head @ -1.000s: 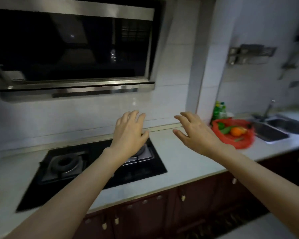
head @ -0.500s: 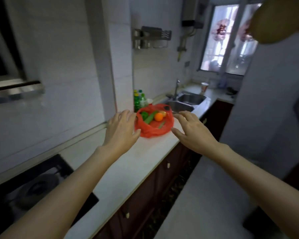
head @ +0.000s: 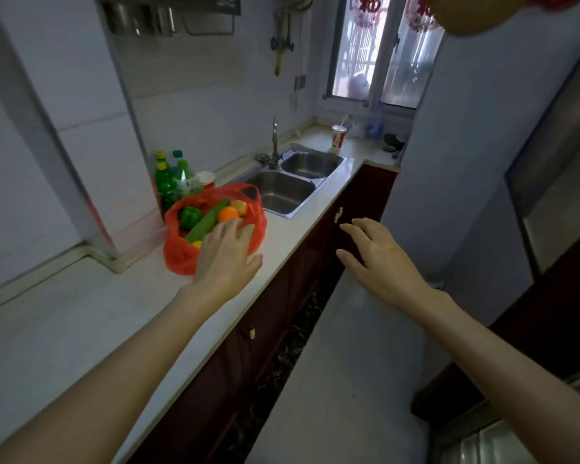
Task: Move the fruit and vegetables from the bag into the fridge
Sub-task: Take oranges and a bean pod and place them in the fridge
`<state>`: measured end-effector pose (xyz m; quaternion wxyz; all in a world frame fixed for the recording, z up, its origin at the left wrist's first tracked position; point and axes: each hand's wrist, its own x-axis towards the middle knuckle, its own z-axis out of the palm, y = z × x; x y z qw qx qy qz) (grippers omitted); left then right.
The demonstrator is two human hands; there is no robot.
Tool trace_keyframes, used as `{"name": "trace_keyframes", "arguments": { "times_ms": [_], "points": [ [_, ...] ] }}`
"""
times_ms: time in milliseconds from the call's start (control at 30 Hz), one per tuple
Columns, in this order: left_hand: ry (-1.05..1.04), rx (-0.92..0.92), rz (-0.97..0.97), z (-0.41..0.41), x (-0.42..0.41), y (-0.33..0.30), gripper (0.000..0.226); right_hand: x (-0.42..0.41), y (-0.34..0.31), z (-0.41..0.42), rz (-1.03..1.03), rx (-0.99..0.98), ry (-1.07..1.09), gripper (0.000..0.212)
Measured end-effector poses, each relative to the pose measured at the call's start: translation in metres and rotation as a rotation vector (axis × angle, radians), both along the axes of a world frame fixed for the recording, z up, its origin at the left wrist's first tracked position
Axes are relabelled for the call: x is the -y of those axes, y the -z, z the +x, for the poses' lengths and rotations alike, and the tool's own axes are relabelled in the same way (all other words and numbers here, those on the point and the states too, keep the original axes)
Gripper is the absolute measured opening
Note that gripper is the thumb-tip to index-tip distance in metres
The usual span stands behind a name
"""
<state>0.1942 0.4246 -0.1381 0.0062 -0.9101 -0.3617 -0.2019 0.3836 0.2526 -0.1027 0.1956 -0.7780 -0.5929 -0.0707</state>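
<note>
A red plastic bag lies open on the white counter, just left of the sink. Inside it I see a green pepper, a long cucumber, an orange, a yellowish fruit and a small yellow piece. My left hand hovers over the bag's near right side, fingers spread, holding nothing and hiding part of the bag. My right hand hangs open over the floor in front of the dark cabinet doors. A tall grey appliance that may be the fridge stands on the right.
A double steel sink with a tap sits beyond the bag. Green bottles stand against the wall behind the bag. A paper cup is near the window. The narrow floor aisle runs between the counter and the appliance.
The view has swung right from the stove to the sink end of the counter. The bag is nearer, and my left hand has reached over it. Both hands remain open.
</note>
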Motion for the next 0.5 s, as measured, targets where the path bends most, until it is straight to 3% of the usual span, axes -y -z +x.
{"name": "trace_keyframes", "arguments": {
  "times_ms": [200, 500],
  "points": [
    [-0.090, -0.014, -0.050, 0.047, -0.036, 0.025, 0.053, -0.049, 0.026, 0.081, -0.064, -0.010, -0.083, 0.050],
    [-0.266, -0.035, -0.147, 0.078, -0.117, 0.084, 0.054, -0.162, 0.083, 0.135, -0.129, -0.045, -0.222, 0.050]
  ]
}}
